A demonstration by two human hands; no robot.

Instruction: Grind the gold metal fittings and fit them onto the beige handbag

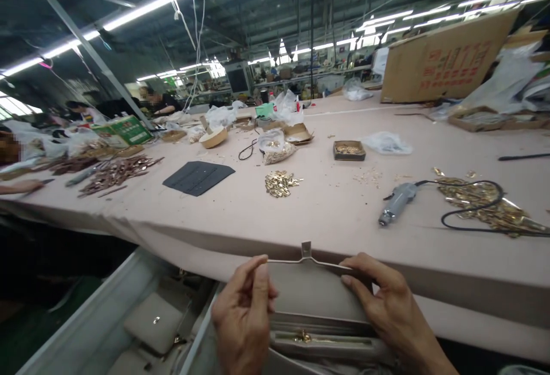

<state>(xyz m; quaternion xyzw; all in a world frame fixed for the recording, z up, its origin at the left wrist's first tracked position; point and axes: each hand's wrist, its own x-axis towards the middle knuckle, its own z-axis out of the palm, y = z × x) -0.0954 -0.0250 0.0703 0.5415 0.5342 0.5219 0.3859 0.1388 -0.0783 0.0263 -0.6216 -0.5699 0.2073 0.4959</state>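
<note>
beige handbag (329,345), flap (311,289) raised, is held at the worktable's (240,220) near edge. flap rim is gripped by right hand (389,295), between thumb and fingers. left hand (244,315) is set at flap's left side, thumb and index close together; whether anything is pinched can't be told. grey electric screwdriver (399,202) is laid toward the same edge, gold hardware pile (280,184) heaped farther from it.

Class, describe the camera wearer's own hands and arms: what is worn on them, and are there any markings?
The left hand and right hand are ungloved, with no rings or markings visible. The right forearm shows no sleeve or watch; the left is cut off.
</note>
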